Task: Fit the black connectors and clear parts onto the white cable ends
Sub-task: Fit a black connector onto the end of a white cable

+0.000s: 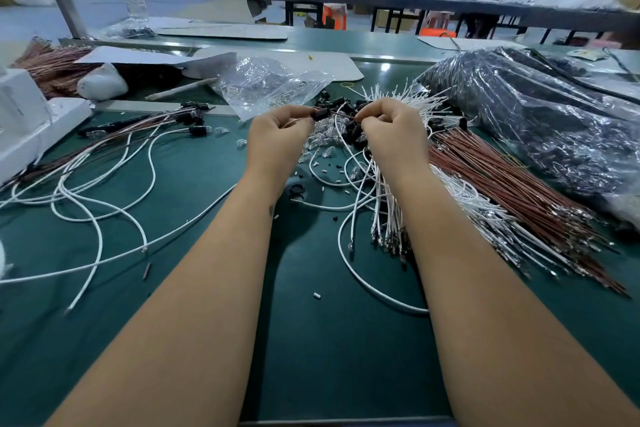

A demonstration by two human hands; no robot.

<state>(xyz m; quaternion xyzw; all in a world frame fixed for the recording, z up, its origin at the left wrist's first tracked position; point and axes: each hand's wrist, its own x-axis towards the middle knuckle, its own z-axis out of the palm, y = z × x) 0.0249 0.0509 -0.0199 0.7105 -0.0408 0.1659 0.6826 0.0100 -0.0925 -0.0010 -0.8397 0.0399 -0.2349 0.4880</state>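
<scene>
At frame centre, my left hand (280, 130) pinches a black connector (320, 113) while my right hand (393, 130) pinches a thin wire (341, 115) running horizontally between them, with loose white cables (388, 215) on the table (311, 340) below.

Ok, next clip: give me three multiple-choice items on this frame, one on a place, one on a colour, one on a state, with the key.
1. Where does the bundle of brown wires lie?
A. To the right of the right hand
B. Left of the left hand
C. On the far table

2. What colour is the work surface?
A. Red
B. Dark green
C. Yellow

3. What is the left hand doing?
A. Lying flat and open on the surface
B. Pinching a black connector
C. Holding the water bottle

Key: 1 A, the bundle fans out beside the right hand. 2 B, the mat is dark green throughout. 3 B, the fingertips close on the connector, raised over the parts pile.
</scene>
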